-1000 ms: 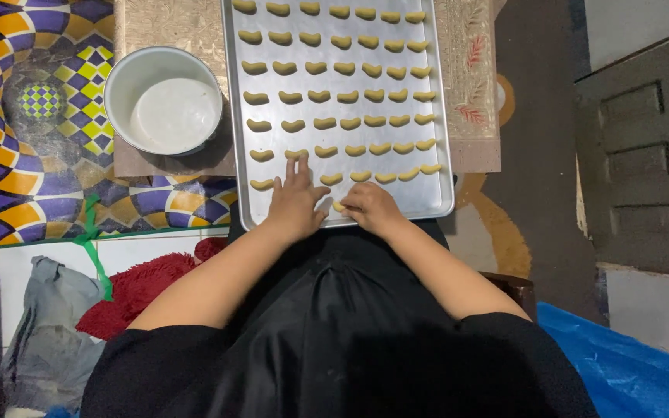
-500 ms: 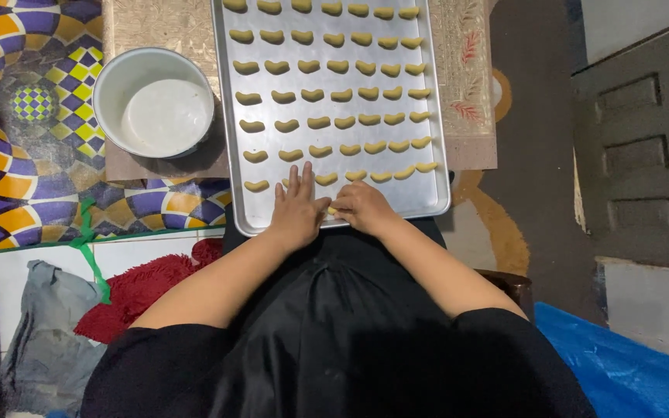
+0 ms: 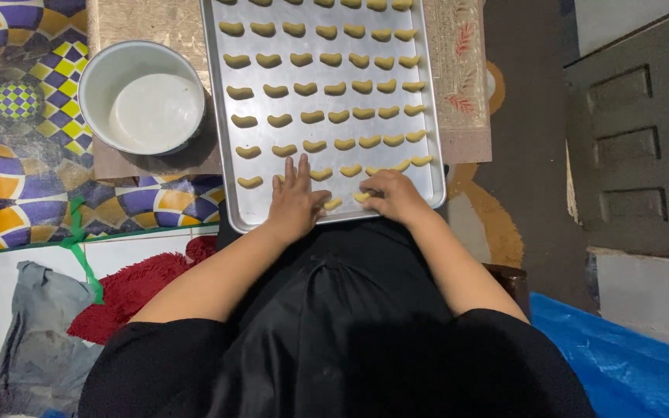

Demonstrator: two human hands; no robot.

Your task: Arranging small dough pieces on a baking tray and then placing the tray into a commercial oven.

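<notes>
Right hand (image 3: 396,197) now lower on tray (image 3: 222,116)

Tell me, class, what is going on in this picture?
A person in black sits over a metal baking tray lined with rows of small curved dough pieces. The left hand lies flat on the tray's near edge, while the right hand touches a piece in the nearest row. A white bowl stands left of the tray.

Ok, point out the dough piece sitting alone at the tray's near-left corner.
The crescent left of the left hand, apart from the rest on the tray.
</notes>
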